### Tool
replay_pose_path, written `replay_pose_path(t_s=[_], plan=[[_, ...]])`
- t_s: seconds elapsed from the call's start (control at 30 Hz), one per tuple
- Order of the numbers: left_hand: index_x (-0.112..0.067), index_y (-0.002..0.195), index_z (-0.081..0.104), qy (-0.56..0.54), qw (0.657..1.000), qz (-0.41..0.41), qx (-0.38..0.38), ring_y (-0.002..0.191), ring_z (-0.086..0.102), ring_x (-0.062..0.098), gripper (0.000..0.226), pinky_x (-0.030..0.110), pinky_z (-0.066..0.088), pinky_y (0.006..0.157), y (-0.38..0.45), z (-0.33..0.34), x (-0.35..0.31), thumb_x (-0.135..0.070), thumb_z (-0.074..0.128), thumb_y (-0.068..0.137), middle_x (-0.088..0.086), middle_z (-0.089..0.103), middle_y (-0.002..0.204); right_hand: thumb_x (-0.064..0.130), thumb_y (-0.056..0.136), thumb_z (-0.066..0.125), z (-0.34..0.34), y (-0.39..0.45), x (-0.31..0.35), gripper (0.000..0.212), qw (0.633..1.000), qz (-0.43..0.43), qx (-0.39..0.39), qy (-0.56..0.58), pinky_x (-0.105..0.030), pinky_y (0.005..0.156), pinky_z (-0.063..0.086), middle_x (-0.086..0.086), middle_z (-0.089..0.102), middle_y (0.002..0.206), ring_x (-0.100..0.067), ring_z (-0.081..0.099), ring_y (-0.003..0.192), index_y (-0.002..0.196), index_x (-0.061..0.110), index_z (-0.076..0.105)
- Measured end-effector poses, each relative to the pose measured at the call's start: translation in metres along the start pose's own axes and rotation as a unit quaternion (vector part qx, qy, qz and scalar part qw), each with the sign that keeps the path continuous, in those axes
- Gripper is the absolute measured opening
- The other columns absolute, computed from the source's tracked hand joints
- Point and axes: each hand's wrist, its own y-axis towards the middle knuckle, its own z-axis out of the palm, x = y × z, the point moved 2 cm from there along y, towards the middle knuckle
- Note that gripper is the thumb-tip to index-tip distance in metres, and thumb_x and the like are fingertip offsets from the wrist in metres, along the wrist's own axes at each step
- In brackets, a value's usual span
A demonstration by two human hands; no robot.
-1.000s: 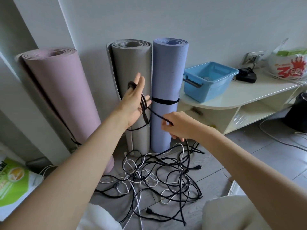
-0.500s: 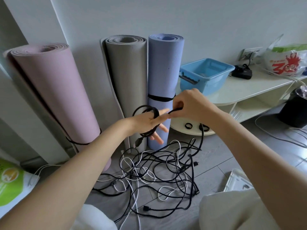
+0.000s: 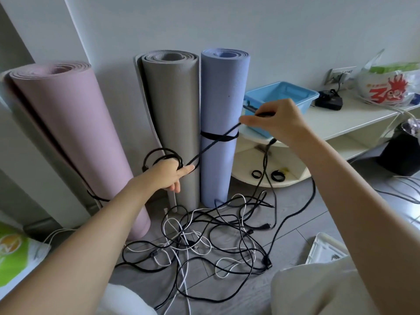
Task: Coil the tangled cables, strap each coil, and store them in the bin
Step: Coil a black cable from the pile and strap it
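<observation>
L hand (image 3: pixel 167 176) grips a small coil of the black cable (image 3: pixel 211 145), loops round its fingers, in front of the grey mat (image 3: pixel 175 105). R hand (image 3: pixel 276 120) pinches the same cable higher up, stretched taut btwn both. Tangled cables (image 3: pixel 204 237) lie on the floor below. Blue bin (image 3: pixel 293 97) sits at the shelf's left edge, w/ strap rings (image 3: pixel 268 175) on the shelf's lower level.

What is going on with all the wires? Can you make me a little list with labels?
left hand: holds a small coil of black cable looped round it
right hand: pinches the same cable, pulled taut between the hands
floor: tangled pile of black and white cables
blue bin: on the white shelf, no coil visible inside
straps: black rings on the lower shelf
behind: three rolled mats standing against the wall
</observation>
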Motion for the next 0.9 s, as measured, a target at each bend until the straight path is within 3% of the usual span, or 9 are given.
replay_pose_path(t_s=[0.17,0.27,0.37,0.47,0.57,0.67,0.77,0.83,0.9], plan=[[-0.019,0.12,0.06,-0.219,0.96,0.08,0.153,0.046,0.044,0.008,0.055,0.021,0.04,0.058,-0.01,-0.001,-0.033,-0.059,0.039,0.089,-0.005,0.058,0.071,0.022,0.087,0.063,0.0,-0.004,0.011,0.015,0.986,-0.04,0.043,0.156,-0.009,0.051,0.027,0.019,0.047,0.047,-0.001,0.035,0.049,0.072,0.023,0.064],[-0.025,0.115,0.063,-0.325,0.908,0.123,0.235,0.048,0.033,0.009,0.051,0.019,0.036,0.055,-0.021,-0.006,-0.054,-0.059,0.044,0.082,-0.007,0.047,0.07,0.026,0.091,0.057,0.003,-0.002,0.003,0.021,0.982,-0.008,0.027,0.189,-0.016,0.05,0.025,0.016,0.042,0.048,-0.004,0.033,0.048,0.073,0.024,0.067],[-0.024,0.114,0.065,-0.396,0.856,0.158,0.293,0.042,0.028,0.004,0.035,0.016,0.036,0.05,-0.031,-0.011,-0.068,-0.045,0.049,0.091,-0.006,0.04,0.069,0.021,0.093,0.054,0.011,0.0,-0.012,0.023,0.974,0.065,0.025,0.217,-0.021,0.046,0.026,0.003,0.037,0.055,-0.007,0.031,0.042,0.073,0.019,0.066],[-0.021,0.111,0.069,-0.491,0.775,0.199,0.345,0.032,0.029,-0.003,0.028,0.012,0.033,0.04,-0.032,-0.02,-0.071,-0.033,0.057,0.088,-0.009,0.039,0.064,0.007,0.091,0.052,0.024,-0.005,-0.018,0.018,0.977,0.126,0.112,0.13,-0.025,0.046,0.037,-0.004,0.054,0.068,-0.015,0.042,0.046,0.104,0.014,0.062],[-0.016,0.111,0.07,-0.54,0.703,0.222,0.407,0.027,0.029,-0.004,0.036,0.008,0.034,0.033,-0.034,-0.025,-0.072,-0.035,0.065,0.081,-0.01,0.046,0.061,0.0,0.088,0.055,0.031,-0.015,-0.015,0.049,0.968,0.116,0.21,0.078,-0.028,0.064,0.053,-0.008,0.061,0.104,-0.02,0.061,0.064,0.13,0.023,0.043],[-0.009,0.114,0.067,-0.542,0.669,0.245,0.446,0.032,0.026,0.001,0.037,0.007,0.032,0.034,-0.037,-0.024,-0.076,-0.033,0.056,0.088,-0.007,0.052,0.067,0.004,0.081,0.058,0.033,-0.026,-0.005,0.052,0.914,0.052,0.346,0.205,-0.037,0.081,0.052,-0.009,0.058,0.122,-0.026,0.063,0.094,0.128,0.026,0.048],[0.009,0.127,0.05,-0.597,0.586,0.239,0.493,0.045,0.039,0.005,0.042,0.014,0.04,0.044,-0.04,-0.027,-0.079,-0.019,0.035,0.101,0.009,0.058,0.084,0.005,0.078,0.052,0.04,-0.033,0.001,0.043,0.856,0.066,0.418,0.298,-0.027,0.074,0.047,-0.012,0.053,0.106,-0.017,0.055,0.09,0.121,0.011,0.055],[0.009,0.127,0.05,-0.609,0.585,0.26,0.468,0.046,0.039,0.005,0.041,0.014,0.042,0.045,-0.036,-0.03,-0.078,-0.019,0.034,0.101,0.009,0.059,0.084,0.01,0.079,0.051,0.041,-0.035,0.005,0.035,0.841,0.074,0.407,0.347,-0.023,0.072,0.045,-0.01,0.054,0.101,-0.013,0.054,0.084,0.113,0.01,0.058],[0.0,0.119,0.062,-0.605,0.609,0.284,0.427,0.04,0.034,0.002,0.037,0.009,0.042,0.041,-0.034,-0.034,-0.077,-0.024,0.044,0.097,0.0,0.059,0.075,0.013,0.087,0.053,0.043,-0.035,0.006,0.023,0.842,0.074,0.382,0.374,-0.026,0.079,0.05,-0.008,0.06,0.101,-0.013,0.059,0.087,0.109,0.01,0.059]])
